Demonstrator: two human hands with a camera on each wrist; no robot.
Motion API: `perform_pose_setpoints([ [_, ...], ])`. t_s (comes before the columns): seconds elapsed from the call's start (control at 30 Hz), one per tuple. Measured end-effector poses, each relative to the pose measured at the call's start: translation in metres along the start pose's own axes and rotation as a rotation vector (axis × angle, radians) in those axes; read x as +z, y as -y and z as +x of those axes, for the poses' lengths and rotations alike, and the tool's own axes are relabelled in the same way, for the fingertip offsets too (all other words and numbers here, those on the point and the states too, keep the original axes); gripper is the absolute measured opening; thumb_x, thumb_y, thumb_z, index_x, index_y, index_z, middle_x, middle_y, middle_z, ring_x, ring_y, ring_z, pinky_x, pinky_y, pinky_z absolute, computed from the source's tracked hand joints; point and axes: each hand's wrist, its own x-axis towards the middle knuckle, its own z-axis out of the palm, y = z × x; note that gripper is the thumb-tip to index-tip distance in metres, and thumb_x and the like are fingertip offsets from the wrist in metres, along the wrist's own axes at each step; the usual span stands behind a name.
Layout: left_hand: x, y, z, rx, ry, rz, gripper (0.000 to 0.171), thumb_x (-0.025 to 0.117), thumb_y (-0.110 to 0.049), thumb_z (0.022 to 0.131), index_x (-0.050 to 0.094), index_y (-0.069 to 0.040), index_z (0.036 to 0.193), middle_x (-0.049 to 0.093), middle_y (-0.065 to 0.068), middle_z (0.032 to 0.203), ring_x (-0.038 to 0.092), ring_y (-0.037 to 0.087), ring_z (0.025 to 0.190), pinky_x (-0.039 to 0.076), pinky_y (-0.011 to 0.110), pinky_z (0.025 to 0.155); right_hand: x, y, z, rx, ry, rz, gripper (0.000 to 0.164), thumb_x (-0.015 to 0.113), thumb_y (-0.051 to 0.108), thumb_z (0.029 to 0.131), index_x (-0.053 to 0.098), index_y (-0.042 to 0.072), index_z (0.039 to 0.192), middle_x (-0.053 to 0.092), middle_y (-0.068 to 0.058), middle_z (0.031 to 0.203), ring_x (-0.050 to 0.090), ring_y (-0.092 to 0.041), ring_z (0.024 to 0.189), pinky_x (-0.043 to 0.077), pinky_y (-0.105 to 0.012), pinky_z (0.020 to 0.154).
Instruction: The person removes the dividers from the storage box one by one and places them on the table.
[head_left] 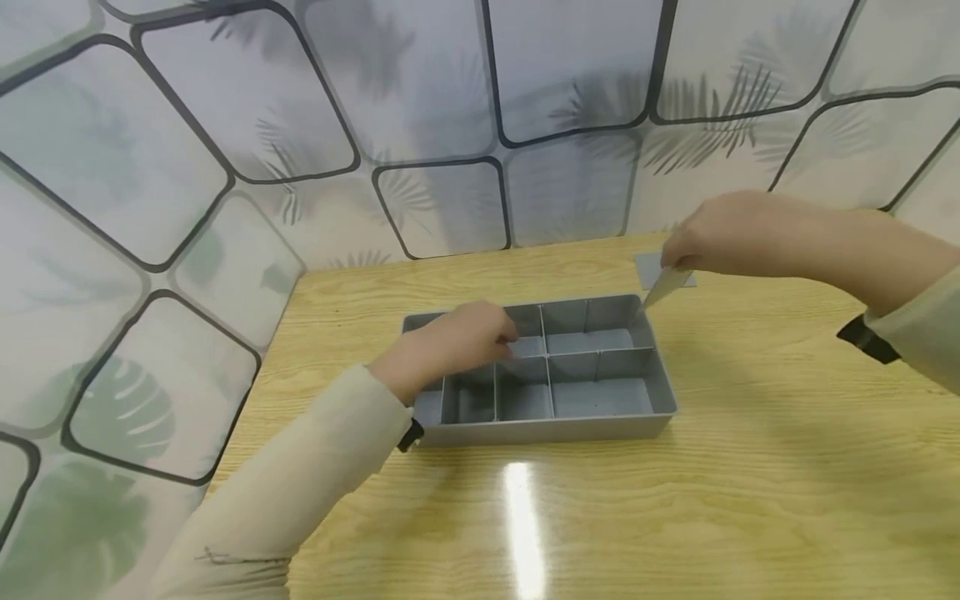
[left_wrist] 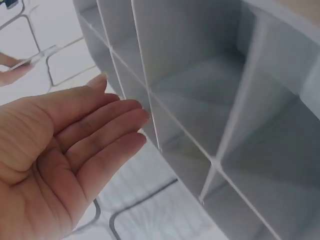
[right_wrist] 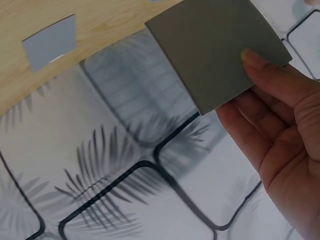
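Observation:
A grey divided box (head_left: pixel 547 430) stands on the wooden table, its thin partitions making several compartments. Over its left part hovers my left hand (head_left: pixel 461 337), hiding some compartments. In the left wrist view that hand (left_wrist: pixel 75 150) has loosely bent fingers and holds nothing; the partitions (left_wrist: pixel 215 161) are beside it. My right hand (head_left: pixel 720 232) pinches a flat grey divider panel (head_left: pixel 665 285) by one edge, tilted above the box's far right corner. In the right wrist view, the thumb of this hand (right_wrist: pixel 280 125) lies on the near-square panel's face (right_wrist: pixel 215 50).
Another flat grey panel (right_wrist: pixel 50 42) lies on the table (head_left: pixel 750 467) behind the right hand. A patterned curtain-like backdrop (head_left: pixel 442 208) borders the table at the back and left. A light reflection (head_left: pixel 523 525) shows on the tabletop in front of the box.

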Motion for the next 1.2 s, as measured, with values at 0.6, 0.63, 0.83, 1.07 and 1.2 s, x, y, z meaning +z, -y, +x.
perform_pose_setpoints([
  [0.6,0.0,0.033,-0.049,-0.126,-0.08,-0.019,0.012,0.062,-0.016,0.081,0.068,-0.006,0.085,0.067,0.005,0.082,0.057,0.012,0.069,0.051,0.031,0.067,0.023,-0.058,-0.013,0.223,-0.032,0.17,0.013,0.066,0.013,0.077,0.066,0.016,0.09,0.066,-0.002,0.084,0.057,-0.017,0.071,0.05,-0.037,0.064],
  [0.63,0.0,0.034,-0.051,-0.135,-0.085,-0.02,0.012,0.062,-0.016,0.081,0.068,-0.005,0.081,0.065,0.004,0.075,0.053,0.011,0.064,0.049,0.031,0.063,0.024,-0.06,-0.013,0.252,-0.025,0.186,0.013,0.065,0.014,0.078,0.066,0.014,0.091,0.066,-0.004,0.084,0.057,-0.017,0.071,0.05,-0.038,0.064],
  [0.83,-0.005,0.043,-0.069,-0.261,-0.078,-0.038,0.02,0.064,-0.017,0.079,0.067,-0.001,0.09,0.066,0.01,0.081,0.057,0.018,0.071,0.05,0.036,0.068,0.033,-0.074,-0.015,0.399,0.0,0.235,0.023,0.063,0.02,0.08,0.064,0.003,0.096,0.064,-0.014,0.085,0.057,-0.022,0.071,0.049,-0.041,0.062],
  [1.07,-0.008,0.052,-0.086,-0.4,-0.049,-0.041,0.023,0.068,-0.021,0.076,0.062,0.001,0.076,0.061,0.01,0.072,0.05,0.017,0.061,0.048,0.036,0.06,0.046,-0.095,-0.02,0.599,0.053,0.424,0.041,0.058,0.024,0.084,0.055,-0.013,0.102,0.06,-0.027,0.09,0.059,-0.022,0.063,0.052,-0.036,0.055],
  [1.2,-0.005,0.055,-0.094,-0.481,-0.014,-0.084,0.029,0.069,-0.026,0.075,0.057,0.001,0.074,0.058,0.01,0.074,0.045,0.016,0.062,0.044,0.034,0.058,0.059,-0.108,-0.025,0.67,0.04,0.516,0.045,0.058,0.022,0.084,0.051,-0.018,0.103,0.06,-0.029,0.087,0.061,-0.022,0.061,0.053,-0.038,0.056],
])
